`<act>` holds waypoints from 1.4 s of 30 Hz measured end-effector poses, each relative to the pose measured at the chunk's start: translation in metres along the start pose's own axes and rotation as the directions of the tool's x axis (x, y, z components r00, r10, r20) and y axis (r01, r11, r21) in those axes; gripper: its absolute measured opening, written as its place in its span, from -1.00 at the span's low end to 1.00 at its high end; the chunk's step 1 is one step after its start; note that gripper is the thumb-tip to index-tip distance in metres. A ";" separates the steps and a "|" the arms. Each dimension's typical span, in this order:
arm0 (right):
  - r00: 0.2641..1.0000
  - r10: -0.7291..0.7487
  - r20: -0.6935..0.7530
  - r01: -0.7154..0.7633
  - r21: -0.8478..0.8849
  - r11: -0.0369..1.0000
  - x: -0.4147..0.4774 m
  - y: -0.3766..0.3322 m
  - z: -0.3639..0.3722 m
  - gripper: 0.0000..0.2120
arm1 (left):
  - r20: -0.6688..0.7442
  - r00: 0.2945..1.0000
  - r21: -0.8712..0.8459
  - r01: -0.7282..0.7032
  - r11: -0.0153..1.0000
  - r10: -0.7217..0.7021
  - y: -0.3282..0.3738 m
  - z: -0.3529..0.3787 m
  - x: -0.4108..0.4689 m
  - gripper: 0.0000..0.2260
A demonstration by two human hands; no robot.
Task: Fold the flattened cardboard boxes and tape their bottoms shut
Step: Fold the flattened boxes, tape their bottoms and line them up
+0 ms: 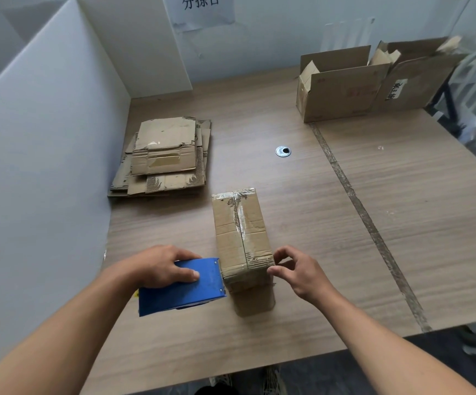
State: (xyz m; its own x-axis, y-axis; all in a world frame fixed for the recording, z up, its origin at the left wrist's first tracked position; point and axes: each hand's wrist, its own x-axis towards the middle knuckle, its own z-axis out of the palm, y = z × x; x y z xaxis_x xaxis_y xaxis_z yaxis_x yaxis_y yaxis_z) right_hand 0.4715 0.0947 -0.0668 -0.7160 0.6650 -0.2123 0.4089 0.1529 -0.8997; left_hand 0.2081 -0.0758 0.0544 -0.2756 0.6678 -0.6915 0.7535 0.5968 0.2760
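Note:
A small folded cardboard box (241, 238) stands on the wooden table (402, 209), its flap seam facing up with clear tape along it. My left hand (162, 266) grips a blue tape dispenser (181, 286) whose front edge meets the box's near left corner. My right hand (296, 273) touches the box's near right corner with curled thumb and fingertips. A stack of flattened cardboard boxes (162, 158) lies at the back left of the table.
White partition panels (46, 152) wall in the left and back sides. Two open larger cartons (342, 84) stand at the back right. A round metal cable grommet (283, 151) sits mid-table. A worn tape seam (368, 220) runs across the tabletop on the right.

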 end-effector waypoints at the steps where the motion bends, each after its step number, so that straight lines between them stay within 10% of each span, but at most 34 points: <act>1: 1.000 -0.029 -0.005 0.029 -0.047 0.998 0.001 0.000 0.000 -0.81 | -0.001 1.000 -0.003 -0.001 1.000 0.001 0.000 0.000 0.000 -0.62; 9: 0.969 -0.234 0.083 0.248 -0.354 0.902 -0.001 -0.012 -0.001 -0.50 | -0.007 1.000 -0.025 -0.003 1.000 0.003 0.001 0.001 -0.002 -0.63; 17: 0.798 -0.500 0.336 0.564 -0.708 0.424 0.014 -0.037 0.027 -0.48 | -0.061 0.998 -0.040 -0.029 0.999 0.026 -0.001 0.008 -0.009 -0.64; 42: 0.764 -0.523 0.379 0.595 -0.727 0.341 0.027 -0.019 0.027 -0.50 | 0.095 0.990 -0.342 -0.062 0.938 0.100 -0.064 0.022 -0.002 -0.76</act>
State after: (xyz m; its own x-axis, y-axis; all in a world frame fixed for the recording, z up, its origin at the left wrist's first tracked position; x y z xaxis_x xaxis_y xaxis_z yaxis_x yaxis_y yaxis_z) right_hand 0.4292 0.0901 -0.0659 -0.9751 0.1504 0.1632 0.1250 0.9798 -0.1561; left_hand 0.1735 -0.1254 0.0238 -0.1408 0.6789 -0.7206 0.5195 0.6703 0.5299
